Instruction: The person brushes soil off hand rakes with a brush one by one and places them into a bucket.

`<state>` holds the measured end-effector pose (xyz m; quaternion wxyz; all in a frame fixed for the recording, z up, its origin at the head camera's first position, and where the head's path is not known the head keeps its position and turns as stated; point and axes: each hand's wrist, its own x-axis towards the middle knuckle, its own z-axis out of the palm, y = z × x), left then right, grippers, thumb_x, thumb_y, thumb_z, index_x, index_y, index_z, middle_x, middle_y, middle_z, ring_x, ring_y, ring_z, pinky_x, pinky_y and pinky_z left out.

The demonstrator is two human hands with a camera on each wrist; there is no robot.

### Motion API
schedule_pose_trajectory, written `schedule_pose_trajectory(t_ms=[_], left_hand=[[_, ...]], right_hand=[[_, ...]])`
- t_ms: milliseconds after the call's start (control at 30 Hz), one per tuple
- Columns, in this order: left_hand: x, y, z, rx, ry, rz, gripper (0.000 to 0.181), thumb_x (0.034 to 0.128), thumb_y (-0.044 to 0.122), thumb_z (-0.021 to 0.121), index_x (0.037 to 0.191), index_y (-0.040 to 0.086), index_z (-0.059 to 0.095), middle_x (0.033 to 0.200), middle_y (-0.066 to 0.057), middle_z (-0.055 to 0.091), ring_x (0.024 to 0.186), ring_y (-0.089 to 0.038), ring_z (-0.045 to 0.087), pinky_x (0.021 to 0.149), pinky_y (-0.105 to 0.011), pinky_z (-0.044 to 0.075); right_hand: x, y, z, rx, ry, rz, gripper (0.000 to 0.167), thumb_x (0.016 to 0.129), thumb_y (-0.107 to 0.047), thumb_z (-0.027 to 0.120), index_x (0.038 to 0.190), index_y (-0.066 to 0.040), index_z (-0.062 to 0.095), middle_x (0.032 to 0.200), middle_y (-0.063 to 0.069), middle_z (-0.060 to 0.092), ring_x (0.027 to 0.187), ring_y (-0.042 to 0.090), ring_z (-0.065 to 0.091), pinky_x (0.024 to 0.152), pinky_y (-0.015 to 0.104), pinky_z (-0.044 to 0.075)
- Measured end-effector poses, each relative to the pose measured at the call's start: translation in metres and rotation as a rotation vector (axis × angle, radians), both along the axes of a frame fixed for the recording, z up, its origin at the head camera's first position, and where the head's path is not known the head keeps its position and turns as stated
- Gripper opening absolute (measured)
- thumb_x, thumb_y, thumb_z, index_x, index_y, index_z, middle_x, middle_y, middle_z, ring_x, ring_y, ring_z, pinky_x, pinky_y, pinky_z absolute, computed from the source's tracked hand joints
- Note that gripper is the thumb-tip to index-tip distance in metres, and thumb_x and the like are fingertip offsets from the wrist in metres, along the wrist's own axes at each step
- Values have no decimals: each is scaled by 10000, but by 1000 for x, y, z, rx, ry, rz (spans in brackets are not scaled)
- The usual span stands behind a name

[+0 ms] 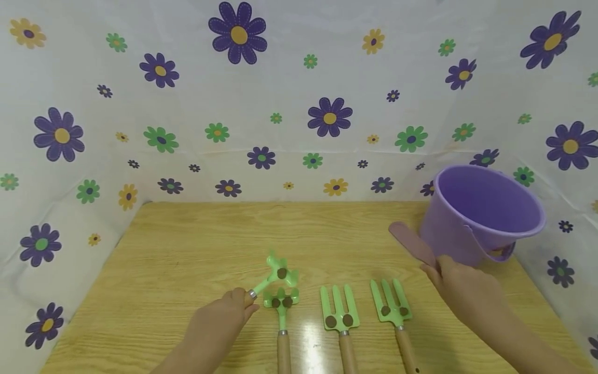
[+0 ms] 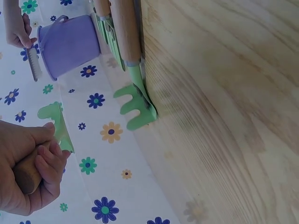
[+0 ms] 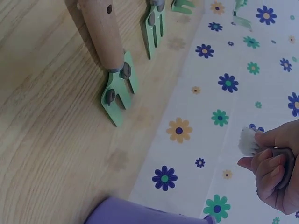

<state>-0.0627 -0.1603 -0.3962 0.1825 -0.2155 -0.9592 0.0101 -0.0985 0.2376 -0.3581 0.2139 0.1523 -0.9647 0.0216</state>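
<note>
1. Left hand [image 1: 214, 319] — wrapped round green rake [image 1: 276, 270] by its wooden handle [image 2: 28, 175], above table [image 1: 187, 234]; probably light, stiff.
2. Right hand [image 1: 462, 284] — clamped on brush [image 1: 411, 243] near bucket [image 1: 446, 228]; bristles [image 3: 247, 141] look soft, grip behind them.

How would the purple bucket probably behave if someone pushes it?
The purple bucket may be light for its size, as it looks plastic. Pushed high, it might tip, being wider at the top than below. Its lowered handle could swing.
</note>
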Motion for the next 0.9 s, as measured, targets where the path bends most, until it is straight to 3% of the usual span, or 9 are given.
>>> schedule_pose_trajectory(t_ms=[100, 167, 467, 667, 900], left_hand=[[-1, 9, 2, -31, -11, -16, 330, 867, 334, 659, 763, 35, 563, 562, 37, 421, 392, 2, 269, 338, -56, 255], [-2, 15, 4, -38, -9, -26, 305, 830, 308, 705, 769, 43, 565, 578, 32, 433, 400, -2, 286, 339, -62, 273], [-6, 33, 9, -80, 61, -67, 332, 819, 368, 696, 755, 74, 556, 549, 49, 387, 392, -7, 260, 317, -78, 238], [-9, 43, 7, -135, 174, -95, 371, 796, 417, 700, 707, 101, 526, 544, 58, 340, 408, -9, 224, 305, -91, 263], [-10, 59, 5, -95, 228, -118, 347, 786, 345, 758, 714, 58, 576, 534, 32, 392, 392, -14, 273, 287, -117, 289]], right_hand=[[1, -4, 4, -2, -13, 1, 402, 947, -302, 578, 659, -87, 397, 460, -33, 309, 351, 119, 291, 308, 265, 259], [1, -6, 6, -7, -1, 9, 406, 945, -307, 579, 658, -85, 398, 463, -29, 311, 356, 131, 296, 305, 280, 269], [1, -27, 20, 12, -29, 56, 353, 931, -328, 596, 715, -69, 491, 492, -25, 385, 374, 155, 387, 321, 309, 331], [3, -39, 28, -54, -152, 66, 304, 914, -275, 629, 712, -100, 484, 505, -47, 374, 401, 113, 354, 358, 244, 306], [7, -53, 35, -138, -244, 86, 257, 927, -230, 598, 717, -109, 514, 537, -52, 396, 426, 86, 362, 385, 223, 311]])
